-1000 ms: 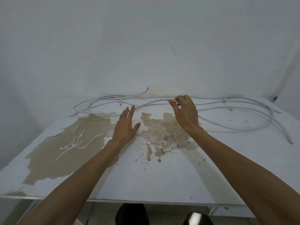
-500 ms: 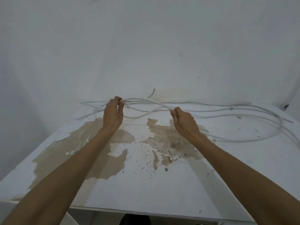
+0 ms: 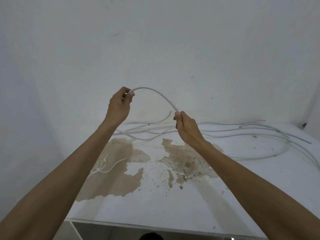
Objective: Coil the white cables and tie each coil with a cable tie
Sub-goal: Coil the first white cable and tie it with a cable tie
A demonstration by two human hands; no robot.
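Both my hands are up over the table, each gripping the same white cable. My left hand pinches one end between thumb and curled fingers; my right hand is fisted round it lower and nearer the table. Between them the cable makes one arch, peak close to the left hand. Its long axis runs left-right, parallel to the table's far edge, dropping toward the right hand.

Counts: two hands and one cable in the air. More loose cables lie on the table, at least three strands, but they overlap too much for a firm number. A small bunch of cable ties sits on the table's left stain; I make out roughly three or four, but they're thin and tangled.

Hard to read:
- The lifted cable's tip is buried inside my left fingers.
- Below the right fist the cable is hidden by my hand, so I can't trace which strand on the table it joins.
- The strands on the table run off the right side of the view.
- One short cable end curls up off the table at the far edge, between my hands.

Two brown stains are on the tabletop, one under each forearm. A dark object is cut off just below the table's near edge.
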